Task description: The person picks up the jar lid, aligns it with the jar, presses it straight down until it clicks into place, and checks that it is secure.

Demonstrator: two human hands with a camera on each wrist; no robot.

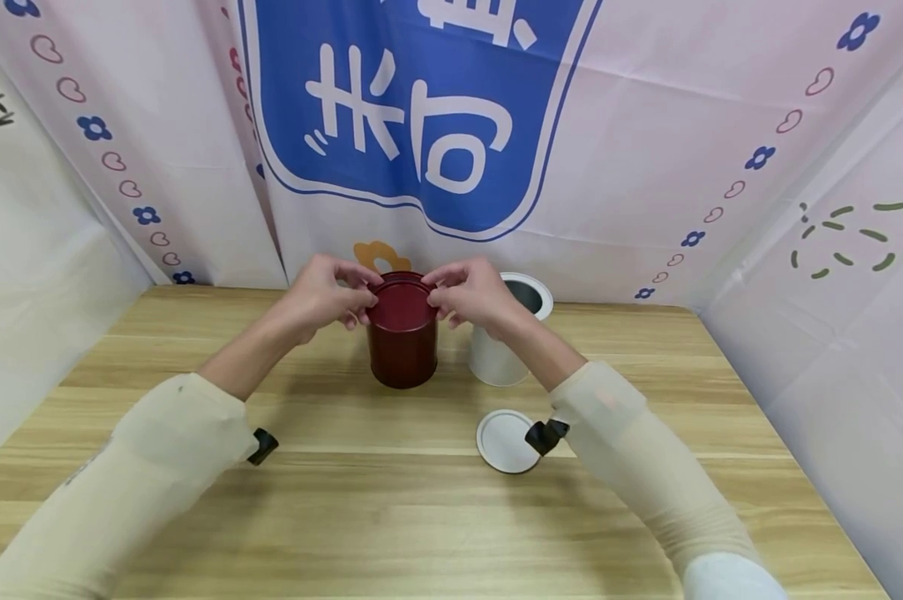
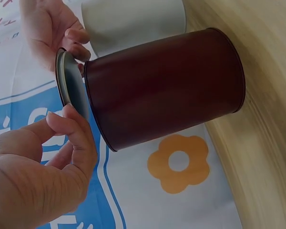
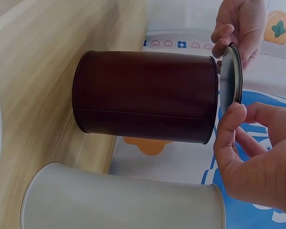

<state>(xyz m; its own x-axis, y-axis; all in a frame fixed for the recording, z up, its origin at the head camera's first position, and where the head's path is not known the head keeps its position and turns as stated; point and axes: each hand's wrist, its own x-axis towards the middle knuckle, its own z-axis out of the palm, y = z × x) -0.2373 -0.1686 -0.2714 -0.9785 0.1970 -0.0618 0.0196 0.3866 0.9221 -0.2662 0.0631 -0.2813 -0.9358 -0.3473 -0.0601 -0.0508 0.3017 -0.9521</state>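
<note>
A dark red round can (image 1: 402, 357) stands upright near the back of the table. Just above its mouth is a matching red lid (image 1: 402, 307), whose silvery underside shows in the left wrist view. My left hand (image 1: 322, 296) pinches the lid's left edge between thumb and fingers, and my right hand (image 1: 477, 296) pinches the opposite edge. Both wrist views show a gap between the lid (image 3: 232, 76) and the can's rim, with the lid slightly tilted. The inside of the red can is hidden.
A white can (image 1: 496, 357) without a lid stands right of the red one, partly behind my right wrist. Its white lid (image 1: 506, 442) lies flat in front of it on the wooden table (image 1: 361, 517). A printed cloth (image 1: 616, 167) hangs close behind the cans.
</note>
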